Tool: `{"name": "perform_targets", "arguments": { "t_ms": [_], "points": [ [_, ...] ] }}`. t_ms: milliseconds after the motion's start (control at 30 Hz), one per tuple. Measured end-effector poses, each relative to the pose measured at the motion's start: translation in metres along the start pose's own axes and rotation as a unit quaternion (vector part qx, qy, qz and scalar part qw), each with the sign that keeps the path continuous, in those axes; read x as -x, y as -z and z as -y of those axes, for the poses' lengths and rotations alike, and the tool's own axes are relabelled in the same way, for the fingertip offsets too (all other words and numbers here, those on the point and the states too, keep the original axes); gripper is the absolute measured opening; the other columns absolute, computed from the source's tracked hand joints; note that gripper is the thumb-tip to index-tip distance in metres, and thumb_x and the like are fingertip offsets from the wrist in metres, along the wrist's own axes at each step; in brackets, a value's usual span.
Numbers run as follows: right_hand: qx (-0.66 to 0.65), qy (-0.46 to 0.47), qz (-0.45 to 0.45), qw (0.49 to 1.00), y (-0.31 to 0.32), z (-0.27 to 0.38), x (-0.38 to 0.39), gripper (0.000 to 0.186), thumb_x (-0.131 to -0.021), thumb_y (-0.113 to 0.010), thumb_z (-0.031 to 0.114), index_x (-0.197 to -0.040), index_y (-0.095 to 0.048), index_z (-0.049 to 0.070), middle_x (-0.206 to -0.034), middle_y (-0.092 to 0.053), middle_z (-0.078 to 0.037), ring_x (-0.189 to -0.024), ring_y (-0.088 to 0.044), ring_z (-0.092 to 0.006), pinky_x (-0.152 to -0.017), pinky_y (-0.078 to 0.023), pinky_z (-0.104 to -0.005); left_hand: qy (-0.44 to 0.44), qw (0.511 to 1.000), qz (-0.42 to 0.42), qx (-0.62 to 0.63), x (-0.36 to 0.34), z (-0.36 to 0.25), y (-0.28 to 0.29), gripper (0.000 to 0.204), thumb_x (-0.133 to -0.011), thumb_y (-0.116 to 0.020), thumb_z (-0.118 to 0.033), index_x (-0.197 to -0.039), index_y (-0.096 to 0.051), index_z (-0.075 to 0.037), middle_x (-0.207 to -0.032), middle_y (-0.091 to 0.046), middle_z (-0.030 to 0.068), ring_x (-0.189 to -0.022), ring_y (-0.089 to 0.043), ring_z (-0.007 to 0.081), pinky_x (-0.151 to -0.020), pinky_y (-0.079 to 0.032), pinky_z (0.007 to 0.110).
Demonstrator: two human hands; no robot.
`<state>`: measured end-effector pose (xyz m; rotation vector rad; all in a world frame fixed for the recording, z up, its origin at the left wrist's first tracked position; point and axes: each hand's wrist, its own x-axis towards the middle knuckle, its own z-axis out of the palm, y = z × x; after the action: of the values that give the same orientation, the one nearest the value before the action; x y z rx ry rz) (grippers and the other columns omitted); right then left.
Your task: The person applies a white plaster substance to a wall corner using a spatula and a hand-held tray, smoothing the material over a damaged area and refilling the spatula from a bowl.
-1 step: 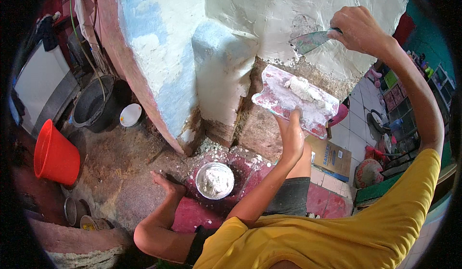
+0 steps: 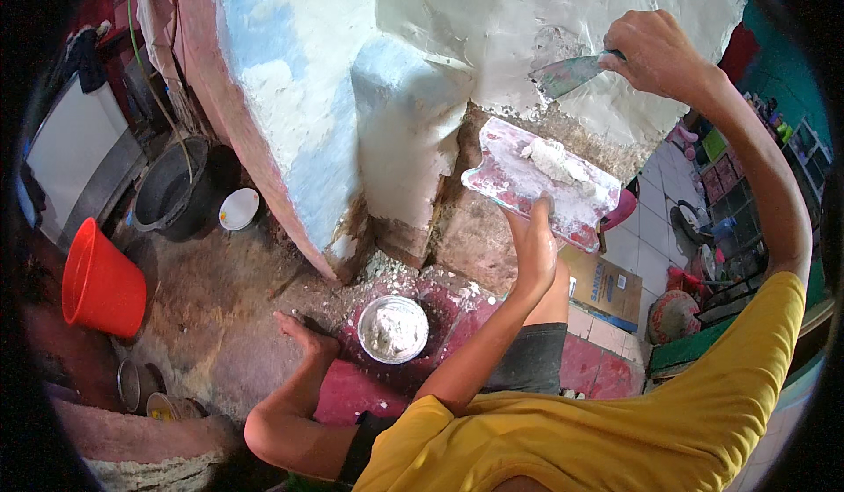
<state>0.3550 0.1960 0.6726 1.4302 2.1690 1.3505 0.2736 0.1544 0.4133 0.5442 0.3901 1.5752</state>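
My right hand (image 2: 652, 50) is closed round the handle of a putty knife (image 2: 567, 77). Its smeared blade lies against the wall (image 2: 527, 17), beside a rough grey patch in the wet-looking white plaster. Lower down, my left hand (image 2: 534, 239) grips a flat board (image 2: 505, 171) from beneath, thumb on its near edge. The board is red under white smears, and a lump of white putty (image 2: 554, 160) sits on it. On the floor by my bent leg stands a metal bowl (image 2: 363, 337) with more white putty (image 2: 393, 330) inside.
Along the left stand a red bucket (image 2: 105, 281), a black basin (image 2: 158, 202) with a hose, and a small white dish (image 2: 238, 210). Plaster crumbs litter the floor at the wall's foot. Flattened cardboard (image 2: 607, 290) and household goods lie to the right.
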Motion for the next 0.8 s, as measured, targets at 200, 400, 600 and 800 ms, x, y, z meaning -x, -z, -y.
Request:
{"name": "perform_targets", "arguments": {
  "t_ms": [200, 400, 600, 800],
  "points": [
    [0.017, -0.029, -0.011, 0.999, 0.007, -0.002, 0.004, 0.022, -0.077, -0.063, 0.026, -0.079, -0.062, 0.004, -0.079, -0.060, -0.012, -0.081, -0.058, -0.0290, -0.072, -0.045, -0.0408, -0.007, 0.999, 0.012, 0.030, 0.003, -0.011, -0.007, 0.043, -0.084, -0.046, -0.012, -0.121, -0.033, 0.004, -0.114, -0.042, 0.0104, -0.105, -0.040, 0.0183, -0.095, -0.030, 0.031],
    [0.025, -0.019, -0.012, 0.999, 0.017, -0.008, 0.009, 0.022, -0.079, -0.062, 0.026, -0.083, -0.062, 0.005, -0.078, -0.058, -0.010, -0.077, -0.055, -0.0271, -0.071, -0.042, -0.0392, -0.003, 1.000, 0.015, 0.017, 0.006, -0.015, -0.009, 0.044, -0.084, -0.046, -0.011, -0.123, -0.032, 0.005, -0.116, -0.041, 0.0108, -0.106, -0.039, 0.0186, -0.096, -0.029, 0.032],
    [-0.051, -0.004, -0.068, 0.996, 0.049, -0.017, 0.029, 0.023, -0.074, -0.066, 0.028, -0.077, -0.060, 0.006, -0.075, -0.058, -0.011, -0.075, -0.055, -0.0301, -0.067, -0.042, -0.0404, -0.014, 0.999, 0.004, 0.038, -0.004, 0.001, 0.007, 0.042, -0.084, -0.046, -0.011, -0.122, -0.033, 0.004, -0.114, -0.042, 0.0102, -0.104, -0.041, 0.0181, -0.094, -0.031, 0.031],
    [-0.075, 0.019, -0.042, 0.996, 0.013, 0.005, 0.029, 0.022, -0.078, -0.060, 0.028, -0.079, -0.062, 0.006, -0.077, -0.059, -0.011, -0.078, -0.056, -0.0302, -0.068, -0.043, -0.0421, 0.005, 1.000, 0.010, 0.025, -0.003, 0.004, 0.008, 0.038, -0.084, -0.048, -0.010, -0.117, -0.038, 0.004, -0.110, -0.044, 0.0092, -0.101, -0.042, 0.0167, -0.091, -0.034, 0.030]
  ]
}}
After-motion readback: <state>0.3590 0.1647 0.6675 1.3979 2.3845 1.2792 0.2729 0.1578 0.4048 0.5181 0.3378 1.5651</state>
